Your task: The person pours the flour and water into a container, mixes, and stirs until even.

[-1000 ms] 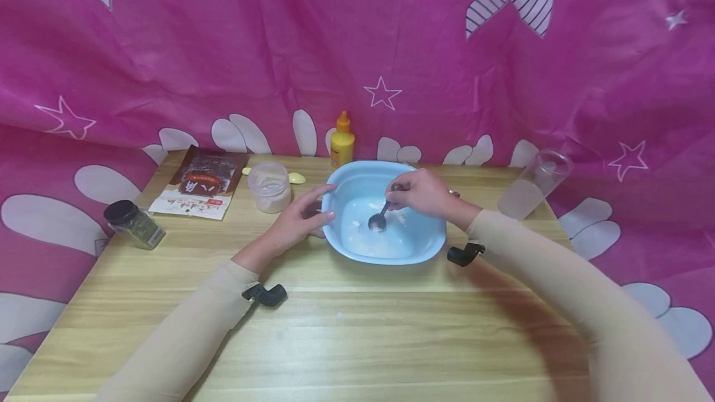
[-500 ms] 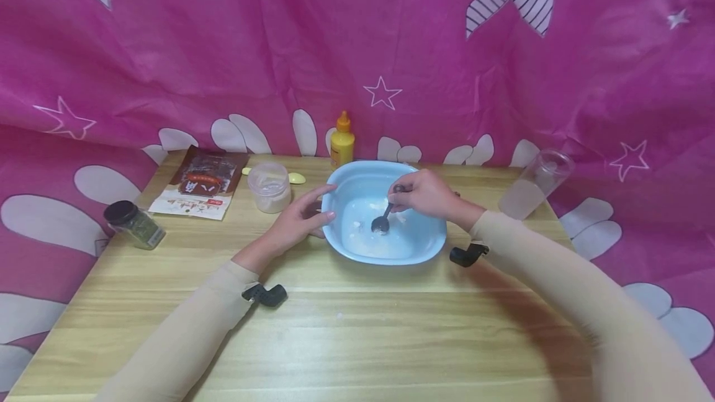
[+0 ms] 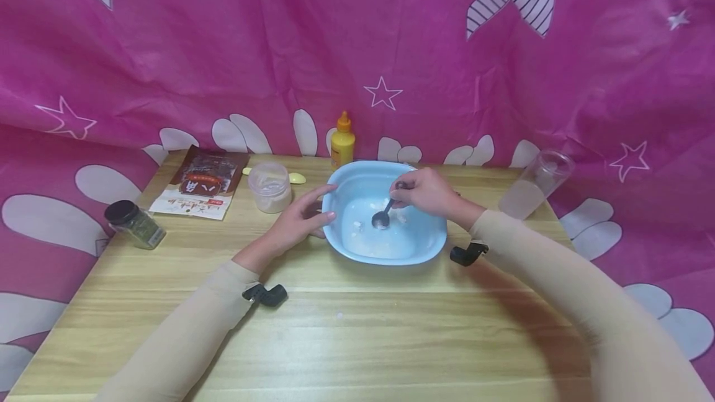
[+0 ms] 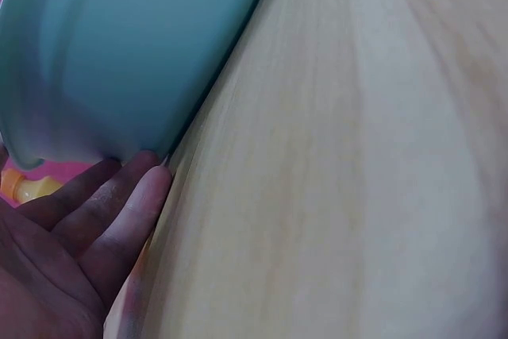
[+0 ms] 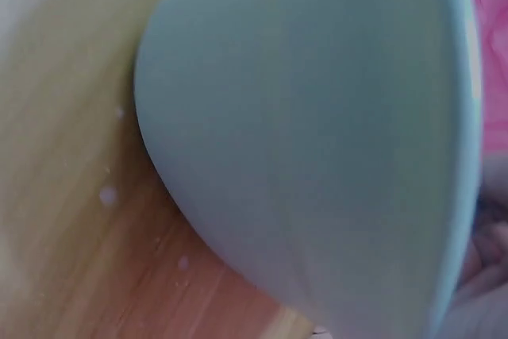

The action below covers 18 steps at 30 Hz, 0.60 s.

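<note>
A light blue plastic basin (image 3: 424, 252) stands on the table, with white clumps and a whitish layer on its floor. My left hand (image 3: 296, 222) steadies its left side. Thumb and forefinger touch the rim, and in the left wrist view nearly straight fingers (image 4: 131, 204) rest against the outer wall. Over the basin's right side, my right hand (image 3: 427, 194) pinches the handle of a dark metal spoon (image 3: 382, 219), whose bowl is down inside the basin. The right wrist view shows mostly the basin's outer wall (image 5: 302, 132), which hides most of that hand.
Behind the left hand stand a clear tub (image 3: 270, 188) of pale powder, a yellow spoon (image 3: 297, 177) and a yellow squeeze bottle (image 3: 342, 141). Farther left are a brown-and-white packet (image 3: 201, 182) and a black-lidded jar (image 3: 135, 224). A clear cup (image 3: 536, 185) of cloudy liquid stands at right.
The spoon has shifted slightly within the basin, its bowl turning and moving a little right, and the right hand has moved slightly right. The left hand and the basin stay in place.
</note>
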Available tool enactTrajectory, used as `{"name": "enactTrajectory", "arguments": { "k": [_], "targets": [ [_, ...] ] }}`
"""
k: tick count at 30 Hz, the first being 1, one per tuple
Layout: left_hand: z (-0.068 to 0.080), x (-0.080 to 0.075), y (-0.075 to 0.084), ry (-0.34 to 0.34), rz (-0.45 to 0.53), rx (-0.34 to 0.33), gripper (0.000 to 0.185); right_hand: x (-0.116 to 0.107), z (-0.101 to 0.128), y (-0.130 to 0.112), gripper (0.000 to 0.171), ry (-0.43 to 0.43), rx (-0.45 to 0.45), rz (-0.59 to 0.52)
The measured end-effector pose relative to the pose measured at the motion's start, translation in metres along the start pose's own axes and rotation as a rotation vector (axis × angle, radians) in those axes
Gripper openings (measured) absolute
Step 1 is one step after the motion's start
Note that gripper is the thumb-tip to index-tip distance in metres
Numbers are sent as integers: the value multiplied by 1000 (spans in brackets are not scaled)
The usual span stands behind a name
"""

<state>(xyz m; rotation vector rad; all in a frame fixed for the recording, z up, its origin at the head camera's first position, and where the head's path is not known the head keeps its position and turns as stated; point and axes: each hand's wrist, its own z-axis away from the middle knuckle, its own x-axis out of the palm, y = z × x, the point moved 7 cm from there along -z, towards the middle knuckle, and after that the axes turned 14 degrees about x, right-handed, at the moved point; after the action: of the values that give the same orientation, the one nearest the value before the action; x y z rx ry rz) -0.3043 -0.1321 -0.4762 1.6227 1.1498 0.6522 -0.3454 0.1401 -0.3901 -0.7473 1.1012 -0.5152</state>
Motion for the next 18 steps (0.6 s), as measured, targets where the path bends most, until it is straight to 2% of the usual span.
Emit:
{"name": "enactTrajectory", "arguments": {
  "k": [3,5,7,10,14,16,18],
  "targets": [
    [0,0,-1,0,1,-2,67,6,3,1,11,-92,-10,20],
    [0,-1,-1,0,-2,-1,67,3,2,3,11,-107,-24,33],
    [0,-1,-2,2,-3,-2,67,-4,0,5,10,-78,-33,42],
    [1,-1,-2,0,-6,0,67,-18,-4,7,10,40,-44,107],
    [0,-1,-3,-8,-5,-3,66,-29,-2,6,13,173,-65,285],
    [0,-1,-4,-9,-4,-6,66,-29,1,1,14,169,-97,356],
    [0,-2,-5,-9,-4,-6,66,-24,3,-2,12,112,-129,381]
  ]
}}
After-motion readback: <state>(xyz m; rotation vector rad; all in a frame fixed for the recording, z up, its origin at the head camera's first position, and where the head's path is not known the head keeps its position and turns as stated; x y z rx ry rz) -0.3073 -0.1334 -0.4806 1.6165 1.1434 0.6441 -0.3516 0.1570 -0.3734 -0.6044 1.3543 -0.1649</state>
